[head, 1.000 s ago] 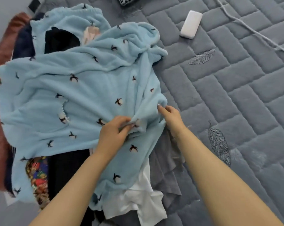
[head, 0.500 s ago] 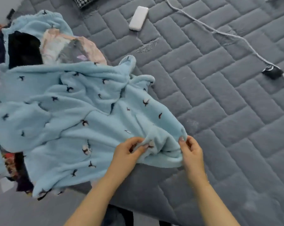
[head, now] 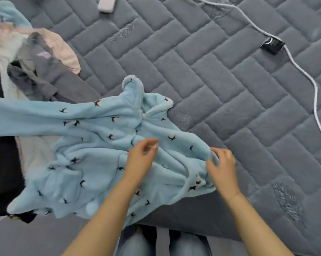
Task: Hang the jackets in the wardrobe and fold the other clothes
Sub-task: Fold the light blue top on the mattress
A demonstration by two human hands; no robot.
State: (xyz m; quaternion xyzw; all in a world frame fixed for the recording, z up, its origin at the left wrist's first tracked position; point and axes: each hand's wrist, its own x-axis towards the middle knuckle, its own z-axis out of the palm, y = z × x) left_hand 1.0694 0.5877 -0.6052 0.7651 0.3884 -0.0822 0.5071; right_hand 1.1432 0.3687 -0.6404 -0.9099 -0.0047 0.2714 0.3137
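Grey quilted mattress (head: 220, 93), leaf embroidery

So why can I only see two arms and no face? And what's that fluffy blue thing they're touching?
The camera sits on the person's head and looks down, so you see only their arms. The right hand pinches the edge of a fluffy blue garment with little dark marks, spread on a grey quilted bed. The left hand hovers just above it, fingers loosely curled. More clothes are piled at the left. A white cable with a small black box lies at the right.
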